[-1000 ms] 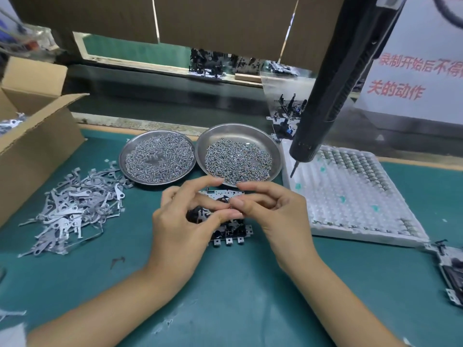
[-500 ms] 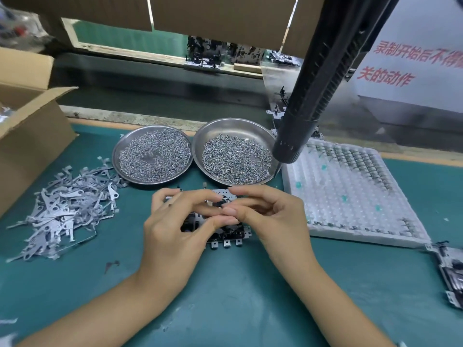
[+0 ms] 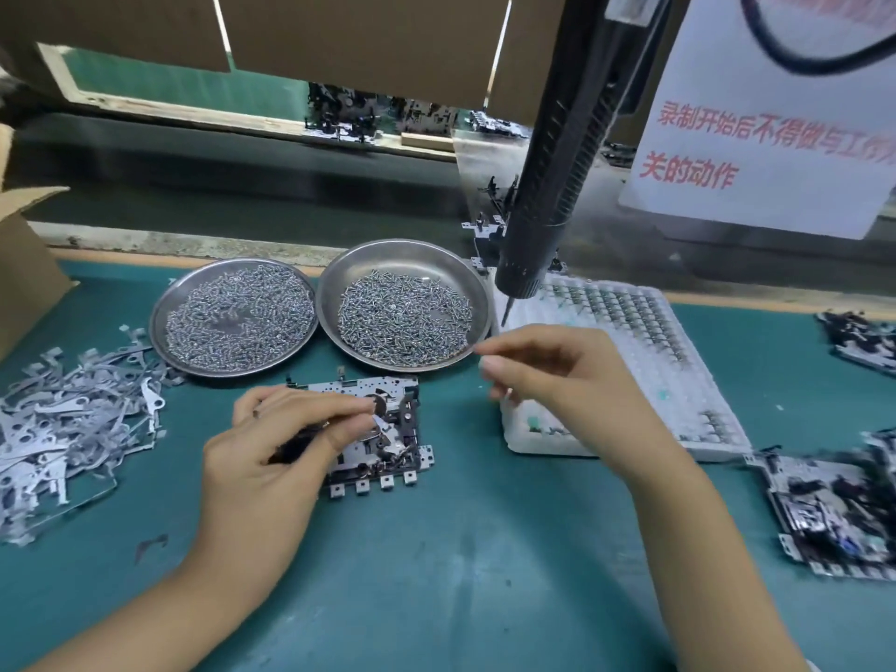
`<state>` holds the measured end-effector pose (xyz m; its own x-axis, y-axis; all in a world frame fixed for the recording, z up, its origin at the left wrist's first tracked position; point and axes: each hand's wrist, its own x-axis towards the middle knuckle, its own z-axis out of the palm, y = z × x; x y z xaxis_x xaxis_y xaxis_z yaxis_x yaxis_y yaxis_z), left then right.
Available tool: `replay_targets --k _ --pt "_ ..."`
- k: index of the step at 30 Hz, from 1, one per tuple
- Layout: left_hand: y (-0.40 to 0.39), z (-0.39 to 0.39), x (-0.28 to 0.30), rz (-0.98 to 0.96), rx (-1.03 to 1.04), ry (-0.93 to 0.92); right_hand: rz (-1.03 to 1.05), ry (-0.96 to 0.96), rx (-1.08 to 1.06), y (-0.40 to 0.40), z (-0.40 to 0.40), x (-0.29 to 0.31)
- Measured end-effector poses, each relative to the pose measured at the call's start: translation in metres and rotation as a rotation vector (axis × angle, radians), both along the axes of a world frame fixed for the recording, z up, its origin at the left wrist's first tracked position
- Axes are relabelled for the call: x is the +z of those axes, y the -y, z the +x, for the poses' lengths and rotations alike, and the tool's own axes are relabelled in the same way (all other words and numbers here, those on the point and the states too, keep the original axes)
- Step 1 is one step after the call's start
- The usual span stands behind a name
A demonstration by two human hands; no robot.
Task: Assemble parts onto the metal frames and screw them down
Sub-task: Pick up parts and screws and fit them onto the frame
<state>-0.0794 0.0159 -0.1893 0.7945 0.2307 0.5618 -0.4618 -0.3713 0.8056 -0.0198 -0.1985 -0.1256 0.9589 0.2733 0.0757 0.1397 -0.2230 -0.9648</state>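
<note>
A metal frame (image 3: pixel 388 443) with black parts lies flat on the green mat in front of me. My left hand (image 3: pixel 276 448) rests on its left side, fingers curled and pinching a small flat metal part against the frame. My right hand (image 3: pixel 557 380) hovers to the frame's right, above the white tray (image 3: pixel 645 361), its fingers loosely curled with nothing visible in them. Two steel dishes (image 3: pixel 160 327) (image 3: pixel 412 254) of screws stand just behind the frame. The black electric screwdriver (image 3: pixel 548 196) hangs over the right dish's edge, tip down.
A heap of flat metal levers (image 3: pixel 72 419) lies at the left, beside a cardboard box (image 3: pixel 24 264). Finished frames (image 3: pixel 834 511) sit at the right edge, more (image 3: pixel 863 337) behind them. A white sign with red writing (image 3: pixel 766 138) stands at the back right.
My right hand has left the frame and risen to the right, over the tray. My left hand stays on the frame, which now shows uncovered.
</note>
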Motion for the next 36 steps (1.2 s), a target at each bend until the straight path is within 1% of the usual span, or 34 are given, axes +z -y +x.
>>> replay_targets --k 1,3,4,6,8,10,13,16,22,26,28,29,31,34,35,36 --pt "0.001 0.000 0.000 -0.037 0.002 -0.029 -0.118 0.082 -0.138 0.014 0.007 0.001" --pt "0.004 0.001 0.000 -0.071 -0.003 -0.070 -0.439 0.231 -0.396 0.043 0.019 0.000" --pt "0.004 0.001 0.000 -0.070 -0.003 -0.085 -0.597 0.262 -0.495 0.059 0.026 -0.001" --pt "0.005 0.002 0.000 -0.071 0.007 -0.113 -0.833 0.206 -0.616 0.093 0.036 -0.002" --pt "0.005 0.003 0.001 -0.086 0.016 -0.119 -0.998 0.087 -0.639 0.119 0.043 -0.002" --pt "0.006 0.004 0.002 -0.076 0.014 -0.115 -1.080 0.024 -0.600 0.128 0.046 -0.001" --pt "0.006 0.006 0.002 -0.054 0.013 -0.117 -1.129 0.020 -0.541 0.127 0.046 0.000" --pt "0.006 0.007 0.002 -0.053 0.024 -0.119 -1.180 0.065 -0.517 0.125 0.045 -0.002" --pt "0.005 0.007 0.001 -0.066 0.029 -0.117 -1.276 0.226 -0.528 0.125 0.044 -0.010" --pt "0.004 0.006 0.001 -0.045 0.056 -0.122 -1.265 0.289 -0.564 0.126 0.040 -0.010" --pt "0.005 0.006 0.001 -0.048 0.056 -0.116 -1.180 0.299 -0.570 0.123 0.035 0.000" --pt "0.005 0.006 0.002 -0.053 0.055 -0.110 -1.095 0.287 -0.546 0.120 0.032 0.006" --pt "0.006 0.006 0.003 -0.051 0.046 -0.092 -0.876 0.185 -0.401 0.104 0.018 0.020" --pt "0.007 0.005 0.003 0.008 0.008 -0.047 -0.464 -0.014 0.035 0.049 -0.013 0.027" --pt "0.007 0.004 0.003 0.025 -0.003 -0.031 -0.363 -0.040 0.135 0.028 -0.021 0.023" --pt "0.007 0.004 0.003 0.036 -0.009 -0.020 -0.301 -0.036 0.182 0.008 -0.025 0.017"
